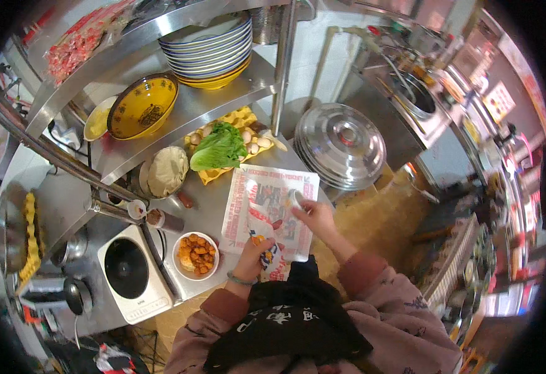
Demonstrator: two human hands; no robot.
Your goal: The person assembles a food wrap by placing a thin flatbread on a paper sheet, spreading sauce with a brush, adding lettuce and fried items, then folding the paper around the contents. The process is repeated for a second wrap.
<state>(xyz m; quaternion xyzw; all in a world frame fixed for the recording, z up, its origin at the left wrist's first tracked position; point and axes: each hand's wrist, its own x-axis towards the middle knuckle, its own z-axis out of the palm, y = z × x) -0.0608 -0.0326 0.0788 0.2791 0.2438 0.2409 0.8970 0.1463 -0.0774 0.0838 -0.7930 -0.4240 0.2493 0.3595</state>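
Observation:
A white paper bag (235, 209) with red and grey print lies flat in front of me, reaching over the counter's edge. Above its lower part, my left hand (255, 254) is closed around a small printed packet (270, 254) in white, blue and orange. My right hand (318, 219) is over the bag's right side, thumb and fingers pinched on a small whitish thing (295, 198) whose kind I cannot make out. A white bowl (178, 269) of orange-brown fried pieces (198, 250) stands left of my left hand.
Left of the bowl sits a white induction cooker (153, 304). Beyond the bag are lettuce (218, 147) on a yellow egg tray (245, 117) and stacked metal lids (341, 143). A steel shelf (262, 78) holds stacked plates (207, 53) and a yellow bowl (145, 106).

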